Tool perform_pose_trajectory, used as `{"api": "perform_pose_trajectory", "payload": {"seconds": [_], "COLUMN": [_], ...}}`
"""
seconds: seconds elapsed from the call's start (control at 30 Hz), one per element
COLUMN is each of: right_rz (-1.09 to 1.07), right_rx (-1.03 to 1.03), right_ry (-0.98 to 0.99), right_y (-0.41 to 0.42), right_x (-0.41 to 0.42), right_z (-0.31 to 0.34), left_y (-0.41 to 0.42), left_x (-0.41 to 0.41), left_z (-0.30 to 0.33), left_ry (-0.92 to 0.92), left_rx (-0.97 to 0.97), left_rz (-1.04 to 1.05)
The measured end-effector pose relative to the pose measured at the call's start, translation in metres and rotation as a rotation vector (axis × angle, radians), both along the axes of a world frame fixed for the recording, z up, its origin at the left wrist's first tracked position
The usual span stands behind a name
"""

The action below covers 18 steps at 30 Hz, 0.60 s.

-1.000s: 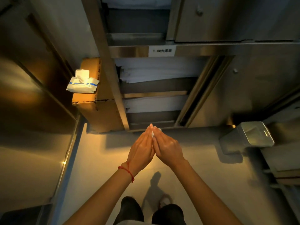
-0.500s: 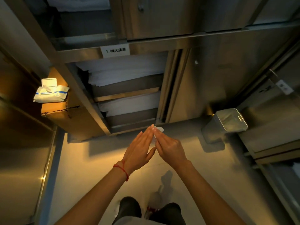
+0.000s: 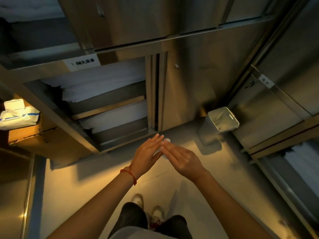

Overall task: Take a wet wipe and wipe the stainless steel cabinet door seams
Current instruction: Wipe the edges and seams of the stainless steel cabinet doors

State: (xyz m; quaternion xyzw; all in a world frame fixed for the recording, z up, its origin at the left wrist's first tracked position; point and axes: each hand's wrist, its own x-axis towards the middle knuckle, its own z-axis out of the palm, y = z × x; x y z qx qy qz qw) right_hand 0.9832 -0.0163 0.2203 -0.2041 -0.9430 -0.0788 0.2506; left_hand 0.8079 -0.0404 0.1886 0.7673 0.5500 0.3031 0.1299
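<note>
Stainless steel cabinets [image 3: 198, 87] are lining a dim room, with 2 stacks of white linen [image 3: 103, 87] being stored far left. A small white wet wipe [image 3: 164, 142] is being pressed between the straight fingers of the left hand [image 3: 146, 156] and right hand [image 3: 181, 159], near centre. A wipe pack [image 3: 17, 114] is being kept far left, a metal bin [image 3: 221, 123] right.

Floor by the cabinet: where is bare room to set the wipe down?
Bare floor lies left of the hands, bordered by the cabinet base and left steel panel. More lies right, before the bin. Crowded: shelves stacked with linen; the wipe pack tops the box.
</note>
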Motion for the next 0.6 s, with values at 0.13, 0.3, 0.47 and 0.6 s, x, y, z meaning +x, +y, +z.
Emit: {"api": "perform_pose_trajectory", "payload": {"seconds": [0.13,0.3,0.47,0.6], "right_rz": [-0.056,-0.177,-0.304,-0.348], "right_rx": [-0.005,0.002,-0.013,0.010], "right_ry": [0.000,0.086,0.186,0.217], "right_y": [0.005,0.013,0.024,0.040], "right_x": [0.015,0.017,0.010,0.003], "right_z": [-0.004,-0.013,-0.014,-0.009], "left_y": [0.016,0.041,0.067,0.088], "left_x": [0.012,0.023,0.026,0.023], "left_z": [-0.001,0.002,0.012,0.012], "left_ry": [-0.032,-0.099,-0.196,-0.226], "left_rx": [0.037,0.076,0.128,0.118], "left_rz": [-0.069,-0.130,-0.188,-0.227]}}
